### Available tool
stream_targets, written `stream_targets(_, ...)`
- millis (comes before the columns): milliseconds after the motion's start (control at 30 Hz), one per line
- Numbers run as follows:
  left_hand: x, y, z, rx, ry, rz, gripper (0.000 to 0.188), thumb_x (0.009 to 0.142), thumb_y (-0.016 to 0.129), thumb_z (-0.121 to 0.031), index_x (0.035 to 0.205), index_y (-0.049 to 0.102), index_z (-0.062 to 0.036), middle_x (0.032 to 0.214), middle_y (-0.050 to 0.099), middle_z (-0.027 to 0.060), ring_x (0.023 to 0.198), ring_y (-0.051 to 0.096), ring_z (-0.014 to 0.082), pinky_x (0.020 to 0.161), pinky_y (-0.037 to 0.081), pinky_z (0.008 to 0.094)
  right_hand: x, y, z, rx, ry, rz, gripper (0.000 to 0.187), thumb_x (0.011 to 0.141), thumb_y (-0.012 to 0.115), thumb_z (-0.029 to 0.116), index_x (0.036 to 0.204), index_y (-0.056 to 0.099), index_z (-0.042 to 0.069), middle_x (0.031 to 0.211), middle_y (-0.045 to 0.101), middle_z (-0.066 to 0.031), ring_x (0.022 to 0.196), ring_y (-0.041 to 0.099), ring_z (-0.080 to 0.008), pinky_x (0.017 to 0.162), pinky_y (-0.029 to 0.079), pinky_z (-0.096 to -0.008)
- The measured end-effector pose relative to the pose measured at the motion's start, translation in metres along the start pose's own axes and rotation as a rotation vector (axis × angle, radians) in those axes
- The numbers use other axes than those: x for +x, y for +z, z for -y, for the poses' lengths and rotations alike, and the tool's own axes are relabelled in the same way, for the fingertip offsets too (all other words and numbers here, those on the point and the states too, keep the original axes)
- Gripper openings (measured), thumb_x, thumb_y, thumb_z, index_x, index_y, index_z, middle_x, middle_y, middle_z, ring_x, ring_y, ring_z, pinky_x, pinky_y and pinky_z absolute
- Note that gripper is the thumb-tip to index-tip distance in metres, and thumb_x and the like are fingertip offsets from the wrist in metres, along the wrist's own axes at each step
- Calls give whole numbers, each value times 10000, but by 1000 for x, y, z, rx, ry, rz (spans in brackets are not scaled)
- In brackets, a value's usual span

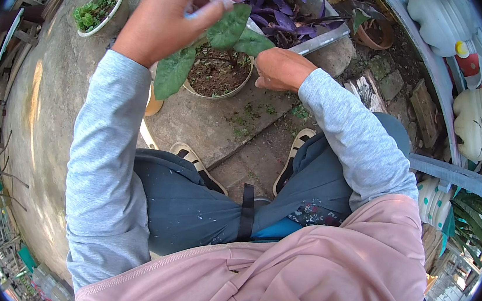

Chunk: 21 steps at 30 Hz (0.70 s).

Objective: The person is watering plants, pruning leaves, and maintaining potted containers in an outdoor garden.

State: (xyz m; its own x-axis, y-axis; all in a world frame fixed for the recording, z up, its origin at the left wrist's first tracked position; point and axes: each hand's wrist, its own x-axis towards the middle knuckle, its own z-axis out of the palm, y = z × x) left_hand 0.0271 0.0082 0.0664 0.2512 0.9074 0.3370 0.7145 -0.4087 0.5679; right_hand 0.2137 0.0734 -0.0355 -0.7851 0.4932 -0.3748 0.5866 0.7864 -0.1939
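Note:
A potted plant with broad green leaves (174,73) stands before me, its round pale pot (250,82) filled with brown soil (217,73). Above the pot's left side is my left hand (176,14), thumb and fingers curled into a pinch beside the upright leaf (230,27). Whatever lies between those fingertips is hidden. My right hand (284,70) is closed at the pot's right rim, against the tip of another leaf (253,42). Its fingers point down and away, so their contents cannot be made out.
Behind the pot, a rectangular planter (328,39) holds purple-leaved plants (284,20). A white-rimmed pot (116,11) stands at left, a terracotta pot (382,39) at back right. Large plastic bottles (479,120) line the right side. My sandalled feet (198,163) flank the concrete slab's edge.

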Motion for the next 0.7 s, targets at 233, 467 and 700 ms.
stream_targets(233,0,43,9,358,-184,515,213,762,540,-83,955,601,-16,912,618,145,821,604,273,712,482,345,26,35,9,159,-54,-193,149,741,500,58,771,617,-29,811,609,-221,787,603,-359,658,485,-404)
stream_targets(467,-11,39,47,613,-547,614,393,735,584,-105,1122,528,-67,1155,513,143,1010,531,285,861,437,356,67,71,17,106,40,-256,155,772,448,47,850,550,-39,967,563,-226,865,566,-380,750,460,-417)
stream_targets(700,-15,4,49,507,-560,425,396,743,609,-143,1127,534,-83,1031,582,170,970,555,304,850,442,369,96,108,8,37,389,-359,297,785,484,105,1011,580,-61,1014,586,-219,961,563,-353,860,394,-468)
